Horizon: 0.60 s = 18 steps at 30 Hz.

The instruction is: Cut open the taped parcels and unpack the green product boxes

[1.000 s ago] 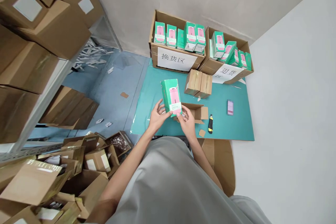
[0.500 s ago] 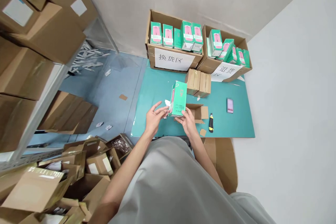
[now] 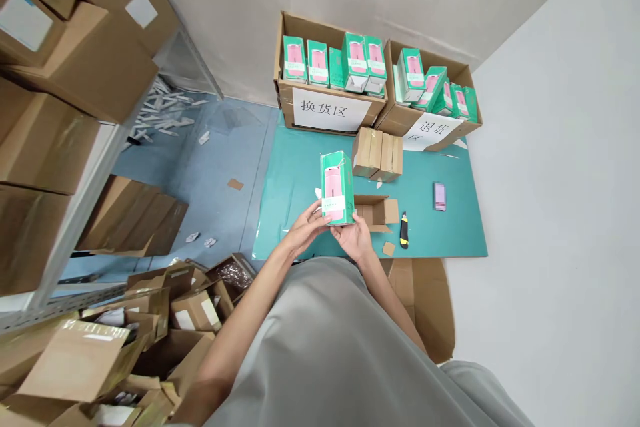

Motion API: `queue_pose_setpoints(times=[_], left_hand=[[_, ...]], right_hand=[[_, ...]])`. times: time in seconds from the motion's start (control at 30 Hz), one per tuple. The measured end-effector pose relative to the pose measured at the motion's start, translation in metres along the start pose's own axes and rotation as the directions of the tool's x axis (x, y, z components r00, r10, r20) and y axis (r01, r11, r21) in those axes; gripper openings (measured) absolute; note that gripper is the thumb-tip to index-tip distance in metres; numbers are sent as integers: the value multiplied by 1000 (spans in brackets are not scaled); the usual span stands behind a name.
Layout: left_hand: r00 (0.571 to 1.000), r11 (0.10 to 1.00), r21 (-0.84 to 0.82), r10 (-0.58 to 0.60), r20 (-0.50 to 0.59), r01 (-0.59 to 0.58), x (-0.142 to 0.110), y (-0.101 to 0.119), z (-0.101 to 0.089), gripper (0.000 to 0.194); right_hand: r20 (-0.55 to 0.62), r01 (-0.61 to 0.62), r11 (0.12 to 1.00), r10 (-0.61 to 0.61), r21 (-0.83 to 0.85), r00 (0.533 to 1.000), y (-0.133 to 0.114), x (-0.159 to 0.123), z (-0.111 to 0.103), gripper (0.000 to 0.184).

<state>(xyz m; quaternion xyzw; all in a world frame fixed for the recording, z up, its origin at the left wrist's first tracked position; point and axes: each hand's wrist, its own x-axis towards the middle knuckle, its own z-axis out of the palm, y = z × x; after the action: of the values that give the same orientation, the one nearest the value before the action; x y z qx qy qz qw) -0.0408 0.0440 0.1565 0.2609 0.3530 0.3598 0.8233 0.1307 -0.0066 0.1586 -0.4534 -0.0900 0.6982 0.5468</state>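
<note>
I hold a green product box with a pink picture on its front (image 3: 337, 188) upright over the teal mat (image 3: 295, 180). My left hand (image 3: 308, 229) grips its lower left corner. My right hand (image 3: 354, 239) cups its bottom right edge from below. Just right of the box lies a small open brown carton (image 3: 381, 212). A white scrap (image 3: 318, 194) peeks out left of the box.
Two labelled cartons of matching green boxes (image 3: 325, 90) (image 3: 434, 113) stand against the wall. Brown cartons (image 3: 377, 155), a black-and-yellow knife (image 3: 404, 230) and a phone (image 3: 439, 195) lie on the mat. Shelving with boxes (image 3: 60, 100) fills the left; opened cartons (image 3: 165, 307) pile at lower left.
The green box has been turned from its side face back to its pink front. Both hands closed in under its base.
</note>
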Motion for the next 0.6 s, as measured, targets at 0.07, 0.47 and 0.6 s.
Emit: queue_pose_setpoints(times=[0.07, 0.47, 0.6], left_hand=[[998, 999, 21, 31, -57, -30, 1, 0, -2, 102], [942, 939, 305, 239, -237, -161, 9, -8, -4, 119], [904, 857, 467, 357, -235, -218, 2, -10, 12, 110]], right_hand=[[-8, 3, 998, -4, -59, 1000, 0, 3, -5, 45], [-6, 385, 691, -491, -612, 871, -21, -12, 24, 46], [-43, 355, 604, -544, -713, 838, -11, -9, 36, 47]])
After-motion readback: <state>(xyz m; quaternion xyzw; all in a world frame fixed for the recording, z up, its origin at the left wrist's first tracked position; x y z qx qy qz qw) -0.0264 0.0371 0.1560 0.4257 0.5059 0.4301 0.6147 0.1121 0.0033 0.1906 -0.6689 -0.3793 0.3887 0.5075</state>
